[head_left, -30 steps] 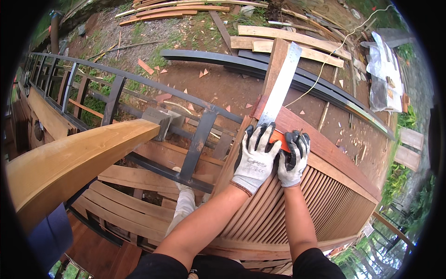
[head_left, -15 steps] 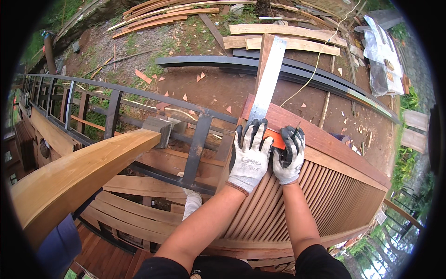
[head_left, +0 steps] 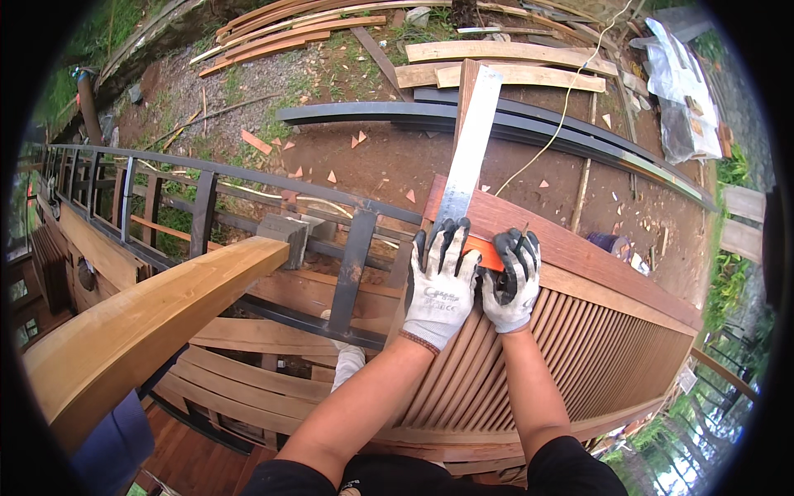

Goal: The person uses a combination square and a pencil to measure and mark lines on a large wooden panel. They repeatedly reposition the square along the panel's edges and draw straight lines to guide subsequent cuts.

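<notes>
A carpenter's square with a wide steel blade [head_left: 471, 161] and an orange stock [head_left: 486, 253] lies on the reddish-brown wooden rail [head_left: 546, 227] of a slatted panel [head_left: 571, 347]. The blade points away from me, along a narrow board [head_left: 465, 103] beneath it. My left hand [head_left: 441, 285], in a grey-white glove with dark fingertips, presses on the square near the blade's base, fingers extended over it. Beside it my right hand [head_left: 511, 285], gloved alike, is closed around a thin dark pencil [head_left: 523, 236] at the orange stock. Most of the pencil is hidden by the fingers.
A dark metal frame [head_left: 356, 269] runs along the left, with a thick light timber [head_left: 157, 318] across the foreground. A person's blue sleeve [head_left: 112, 438] shows at lower left. Beyond lie dark metal beams [head_left: 364, 112], planks [head_left: 513, 54], a yellowish cord [head_left: 552, 136] and plastic sheeting [head_left: 682, 99].
The view has shifted slightly. Both hands keep nearly the same place on the square, and the pencil in my right hand sits a little closer to me.
</notes>
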Demonstrator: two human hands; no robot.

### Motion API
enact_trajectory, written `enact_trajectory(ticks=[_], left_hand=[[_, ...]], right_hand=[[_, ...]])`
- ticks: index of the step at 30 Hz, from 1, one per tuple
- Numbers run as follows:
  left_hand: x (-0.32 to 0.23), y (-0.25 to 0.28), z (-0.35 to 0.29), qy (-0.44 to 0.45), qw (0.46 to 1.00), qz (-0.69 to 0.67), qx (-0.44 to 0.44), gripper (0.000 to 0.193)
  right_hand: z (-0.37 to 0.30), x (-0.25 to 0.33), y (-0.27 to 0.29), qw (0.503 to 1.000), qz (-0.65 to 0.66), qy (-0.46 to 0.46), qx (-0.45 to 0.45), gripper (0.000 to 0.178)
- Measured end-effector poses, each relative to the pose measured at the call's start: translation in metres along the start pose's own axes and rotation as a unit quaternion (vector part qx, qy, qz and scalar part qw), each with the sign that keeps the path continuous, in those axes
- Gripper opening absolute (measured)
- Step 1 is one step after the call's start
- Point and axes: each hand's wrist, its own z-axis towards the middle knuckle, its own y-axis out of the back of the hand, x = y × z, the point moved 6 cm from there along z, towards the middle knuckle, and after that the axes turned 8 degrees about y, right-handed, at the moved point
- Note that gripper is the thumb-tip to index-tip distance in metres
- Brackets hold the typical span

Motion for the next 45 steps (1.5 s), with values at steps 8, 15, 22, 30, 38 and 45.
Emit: enact_trajectory(ticks=[8,15,22,30,38,45], left_hand=[[-0.002,0.006,0.001,-0.008,1.0,0.0,-0.002,0.031],[-0.002,0.006,0.0,-0.005,1.0,-0.002,0.014,0.039],[-0.003,0.0,0.0,-0.006,0.998,0.04,0.052,0.065],[-0.004,-0.005,0.003,0.011,0.996,0.048,0.08,0.075],[-0.001,-0.013,0.001,0.017,0.991,0.094,0.096,0.064],[-0.002,-0.017,0.0,0.005,0.991,0.078,0.111,0.059]], right_hand=[[0.005,0.003,0.003,1.0,0.009,0.017,0.006,0.059],[0.004,0.004,0.003,1.0,0.007,0.024,0.006,0.058],[0.003,0.002,0.002,1.0,0.012,0.008,0.005,0.059],[-0.002,-0.015,0.016,0.963,0.229,-0.137,-0.038,0.067],[0.074,-0.022,0.025,0.929,0.334,-0.161,-0.005,0.035],[0.125,-0.02,-0.037,0.851,0.446,-0.202,0.19,0.027]])
